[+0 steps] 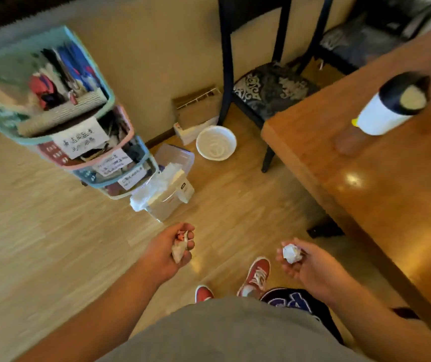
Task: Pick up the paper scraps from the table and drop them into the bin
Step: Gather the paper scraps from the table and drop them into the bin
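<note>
head-worn view, facing forward and down, floor (52, 244) below

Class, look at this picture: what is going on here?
Paper scraps are in hand, not yet binned. The left hand grips a crumpled paper scrap with red on it; the right hand holds a white paper ball. Both hands are beside the wooden table. The white round bin stands on the floor ahead, by the chair.

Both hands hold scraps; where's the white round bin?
Head view: the white round bin stands on the floor, between the clear plastic box on its left and the dark chair on its right.
</note>
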A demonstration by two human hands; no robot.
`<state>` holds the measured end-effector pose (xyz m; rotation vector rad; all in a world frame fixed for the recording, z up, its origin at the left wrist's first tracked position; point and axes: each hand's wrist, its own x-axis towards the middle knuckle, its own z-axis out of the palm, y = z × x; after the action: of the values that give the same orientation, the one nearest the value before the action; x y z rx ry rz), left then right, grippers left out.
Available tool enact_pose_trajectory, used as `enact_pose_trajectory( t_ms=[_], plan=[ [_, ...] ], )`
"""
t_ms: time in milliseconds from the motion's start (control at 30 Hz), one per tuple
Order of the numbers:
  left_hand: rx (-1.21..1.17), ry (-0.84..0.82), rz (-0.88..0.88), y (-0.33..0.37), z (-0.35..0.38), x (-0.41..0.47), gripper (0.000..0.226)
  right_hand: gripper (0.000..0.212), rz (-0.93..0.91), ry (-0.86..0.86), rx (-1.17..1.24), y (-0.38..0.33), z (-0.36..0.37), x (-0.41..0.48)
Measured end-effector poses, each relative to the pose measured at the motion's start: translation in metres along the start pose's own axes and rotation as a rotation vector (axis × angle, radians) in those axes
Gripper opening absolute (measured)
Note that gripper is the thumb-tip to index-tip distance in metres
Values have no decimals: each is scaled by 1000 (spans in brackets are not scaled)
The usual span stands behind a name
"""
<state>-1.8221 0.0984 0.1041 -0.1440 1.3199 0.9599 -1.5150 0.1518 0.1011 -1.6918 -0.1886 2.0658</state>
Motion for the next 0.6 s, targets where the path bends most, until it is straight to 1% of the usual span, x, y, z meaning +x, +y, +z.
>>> enact_pose_trajectory(
  t_ms=[133,233,333,433,600],
  plan=[
    [125,-110,-37,32,93,41,24,26,-32,111,145,-27,-41,-2],
    [170,-168,-63,43,158,68,25,23,-35,138,229,-50,-72,5],
    [206,-191,-84,49,207,88,26,21,-38,147,246,-78,-97,16],
    [218,-183,-79,58,236,103,26,20,-57,124,241,-115,-109,30],
    [181,-118,-98,74,252,118,25,25,-90,52,190,-182,-100,50]
  ],
)
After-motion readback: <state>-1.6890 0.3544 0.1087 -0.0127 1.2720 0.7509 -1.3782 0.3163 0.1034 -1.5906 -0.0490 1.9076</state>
